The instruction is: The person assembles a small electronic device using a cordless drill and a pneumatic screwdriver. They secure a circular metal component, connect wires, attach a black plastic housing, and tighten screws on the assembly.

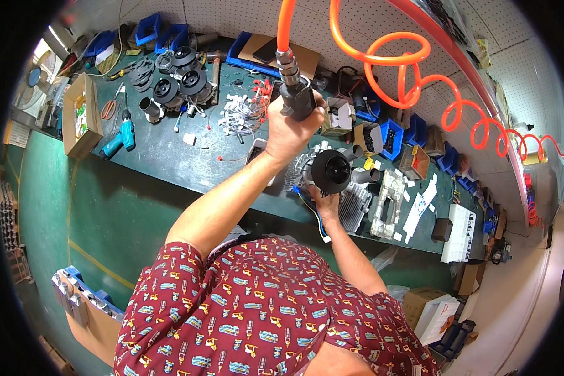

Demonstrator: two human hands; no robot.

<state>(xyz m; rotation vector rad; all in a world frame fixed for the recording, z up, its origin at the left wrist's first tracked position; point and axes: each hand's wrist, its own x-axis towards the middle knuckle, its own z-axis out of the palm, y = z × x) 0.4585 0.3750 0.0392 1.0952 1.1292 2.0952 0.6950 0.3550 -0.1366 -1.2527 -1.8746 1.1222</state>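
My left hand [288,130] is raised over the bench, its fingers wrapped round a dark air screwdriver [299,100] that hangs from an orange hose with a metal coupling. Lower and to the right, my right hand [325,202] grips a metal blower assembly [308,170] from its near side. A round black fan wheel [332,171] tops that assembly and hides part of it. Blue and yellow wires dangle from the unit over the bench edge. The screwdriver's tip is hidden behind my left hand. Beside the right hand lies a finned metal housing [356,207].
Several blowers with black wheels [193,82] stand at the far left of the dark bench [163,150]. Near them are a teal cordless drill [127,130], orange-handled scissors [108,110] and a cardboard box [81,119]. White connectors [237,113] lie mid-bench; blue bins [391,139] line the right back.
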